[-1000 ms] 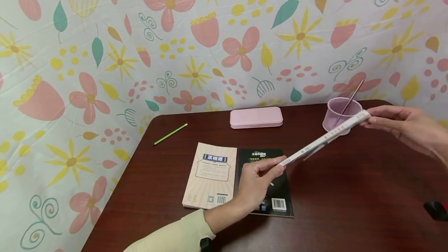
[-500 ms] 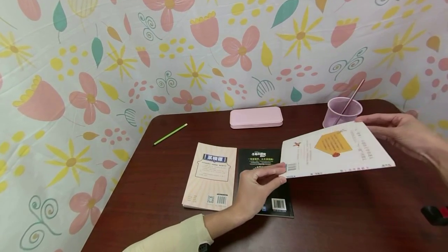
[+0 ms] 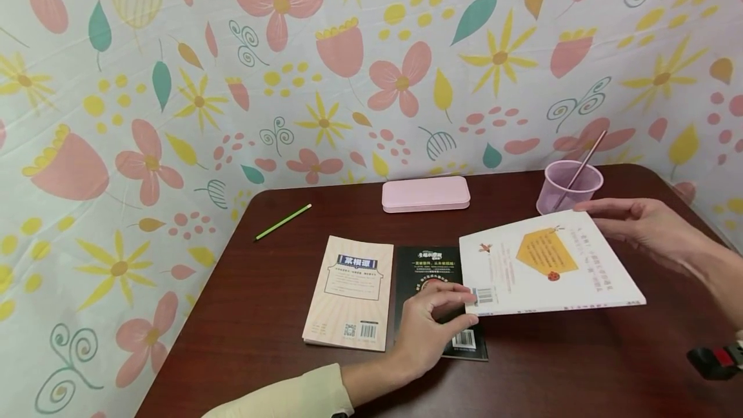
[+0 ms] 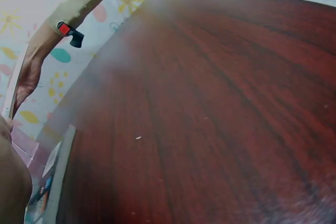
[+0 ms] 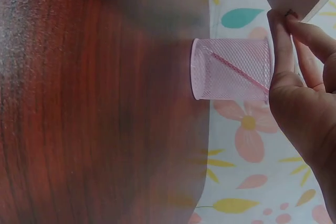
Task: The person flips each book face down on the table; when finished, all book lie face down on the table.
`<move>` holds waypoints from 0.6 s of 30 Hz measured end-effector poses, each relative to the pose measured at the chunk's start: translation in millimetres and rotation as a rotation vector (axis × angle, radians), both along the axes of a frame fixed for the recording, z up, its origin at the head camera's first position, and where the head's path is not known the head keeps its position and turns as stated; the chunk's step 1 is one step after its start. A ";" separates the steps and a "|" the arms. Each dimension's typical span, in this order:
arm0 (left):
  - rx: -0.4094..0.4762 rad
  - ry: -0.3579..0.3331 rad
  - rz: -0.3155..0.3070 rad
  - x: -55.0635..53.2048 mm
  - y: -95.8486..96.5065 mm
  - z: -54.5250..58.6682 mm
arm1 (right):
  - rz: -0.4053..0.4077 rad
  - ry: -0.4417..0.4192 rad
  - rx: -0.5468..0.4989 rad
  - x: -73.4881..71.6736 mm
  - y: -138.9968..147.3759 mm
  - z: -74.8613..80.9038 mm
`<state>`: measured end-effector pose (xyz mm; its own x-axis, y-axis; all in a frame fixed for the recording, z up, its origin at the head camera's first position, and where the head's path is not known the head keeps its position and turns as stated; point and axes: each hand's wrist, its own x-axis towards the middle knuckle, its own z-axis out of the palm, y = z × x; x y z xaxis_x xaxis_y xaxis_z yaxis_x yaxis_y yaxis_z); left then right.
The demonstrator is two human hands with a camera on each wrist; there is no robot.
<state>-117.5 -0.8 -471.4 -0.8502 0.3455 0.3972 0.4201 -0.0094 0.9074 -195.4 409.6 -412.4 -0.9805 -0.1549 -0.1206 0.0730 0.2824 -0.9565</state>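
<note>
Both hands hold a white book (image 3: 505,263) with an orange patch on its cover, tilted above the table. My left hand (image 3: 426,328) pinches its lower left corner by the barcode, thumb below and fingers on top. At the far right corner my right hand (image 3: 644,228) grips the book; in the right wrist view the thumb and fingers (image 5: 310,45) pinch that corner. Under the left hand lies a black book (image 3: 429,263), partly covered by the hand and the white book. Beside it on the left is a cream book (image 3: 354,295) with a blue title band.
A pink pencil case (image 3: 425,195) lies at the back of the dark wooden table (image 3: 232,328). A pink mesh pen cup (image 3: 565,189) with one pencil stands behind the right hand. To the left lies a green pencil (image 3: 283,222). A flowered cloth (image 3: 348,82) hangs behind.
The white book has turned from edge-on to show its cover face. It has come lower and nearer, with the right hand moving down and toward me. The other things have stayed put.
</note>
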 end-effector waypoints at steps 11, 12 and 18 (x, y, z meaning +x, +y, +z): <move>0.006 -0.170 -0.021 3.6 4.1 -10.2 | 0.032 -0.035 -0.102 -4.1 -5.1 -11.7; 0.001 -0.200 -0.019 3.8 4.9 -10.9 | 0.020 -0.035 -0.057 -3.7 -5.8 -12.2; -0.081 -0.240 -0.006 4.1 8.3 -13.0 | -0.021 0.008 0.179 -4.4 -11.5 -18.2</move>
<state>-113.5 7.5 -484.4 -0.9147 0.3734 0.1547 0.1925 0.0660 0.9791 -199.8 398.1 -430.6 -0.9844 -0.1109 -0.1364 0.0732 0.4468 -0.8916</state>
